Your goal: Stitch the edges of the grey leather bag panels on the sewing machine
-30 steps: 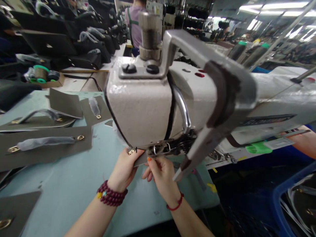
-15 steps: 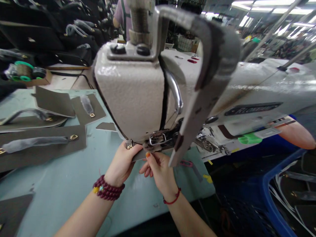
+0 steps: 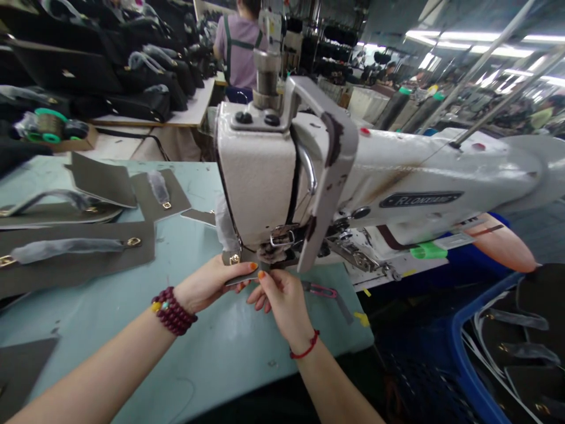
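Note:
A white industrial sewing machine [image 3: 265, 176] stands over the pale green table [image 3: 110, 330]. Under its head lies a small grey leather piece [image 3: 236, 272] with a brass fitting. My left hand [image 3: 207, 285], with a dark red bead bracelet on the wrist, grips that piece from the left, thumb on top. My right hand [image 3: 278, 297], with a red cord on the wrist, pinches the piece's near edge just below the needle area. The needle and presser foot are mostly hidden by the machine head.
Grey leather panels with wrapped handles [image 3: 75, 250] lie on the table's left side. A pink-handled snipper [image 3: 324, 290] lies right of my hands. A blue bin [image 3: 481, 365] holds more parts at lower right. Black bags [image 3: 141, 88] are stacked behind; a person in purple [image 3: 241, 50] stands beyond.
The view has pulled back and tilted, so the machine head looks smaller. Both hands stay on the grey piece under the head; my left arm now reaches in lower and flatter.

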The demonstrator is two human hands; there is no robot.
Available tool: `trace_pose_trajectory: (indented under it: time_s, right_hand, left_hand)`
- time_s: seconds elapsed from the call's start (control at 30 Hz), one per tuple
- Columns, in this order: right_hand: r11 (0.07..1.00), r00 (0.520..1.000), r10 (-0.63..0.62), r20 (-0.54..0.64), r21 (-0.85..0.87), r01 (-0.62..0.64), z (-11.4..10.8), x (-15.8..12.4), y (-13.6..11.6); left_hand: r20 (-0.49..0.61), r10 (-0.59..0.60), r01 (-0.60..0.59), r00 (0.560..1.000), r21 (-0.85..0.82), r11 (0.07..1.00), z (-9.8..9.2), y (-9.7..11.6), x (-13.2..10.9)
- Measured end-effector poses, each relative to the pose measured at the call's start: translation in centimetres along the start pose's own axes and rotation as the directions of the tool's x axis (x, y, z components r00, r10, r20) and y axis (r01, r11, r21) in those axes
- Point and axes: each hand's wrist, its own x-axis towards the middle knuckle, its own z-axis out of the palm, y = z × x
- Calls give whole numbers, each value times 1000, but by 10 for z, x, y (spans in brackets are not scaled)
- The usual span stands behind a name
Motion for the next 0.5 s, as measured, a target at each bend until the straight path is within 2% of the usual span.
trace_pose_trajectory:
  time_s: [0.13,0.3,0.5]
  right_hand:
    - [1000,1000,-4,5,21,4,0,0,2]
    - [1000,1000,1,2,26,-1,1,2,3]
    - [999,1000,-3,-26,37,4,5,5,7]
  left_hand:
    - [-10,58,-58,998,-8,998,1,-3,2]
    - [-14,71,-71,997,-35,997,0,-6,3]
    - [6,110,-110,994,10,994,-1,-4,6]
